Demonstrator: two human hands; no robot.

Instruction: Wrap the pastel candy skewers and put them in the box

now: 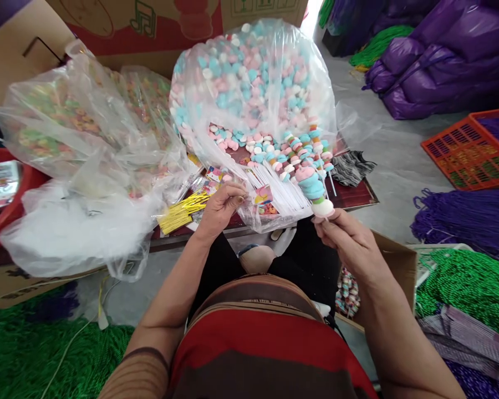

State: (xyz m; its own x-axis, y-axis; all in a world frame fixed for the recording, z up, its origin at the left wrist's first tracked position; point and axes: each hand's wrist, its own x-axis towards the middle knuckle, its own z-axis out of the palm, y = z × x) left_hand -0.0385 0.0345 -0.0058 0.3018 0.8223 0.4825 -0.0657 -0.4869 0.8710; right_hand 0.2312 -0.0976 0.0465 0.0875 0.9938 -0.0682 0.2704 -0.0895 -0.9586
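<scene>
My right hand (pixel 347 238) pinches the lower end of a marshmallow skewer (pixel 311 185), threaded with pink, blue, green and white pieces and tilted up to the left. My left hand (pixel 222 208) is closed in a pinch at the edge of what looks like a clear plastic bag with a colourful print (pixel 263 194). Between the hands lie many white sticks (pixel 280 191) side by side. Other loaded skewers (pixel 303 148) rest behind the one I hold. Yellow twist ties (pixel 183 213) lie left of my left hand.
A large clear bag of marshmallows (pixel 253 77) stands at the back of the table. Clear bags of gummy rings (pixel 58 119) fill the left. By my right leg, a cardboard box (pixel 393 260) holds skewers (pixel 347 293). An orange crate (pixel 468 149) and green cords (pixel 474 288) lie right.
</scene>
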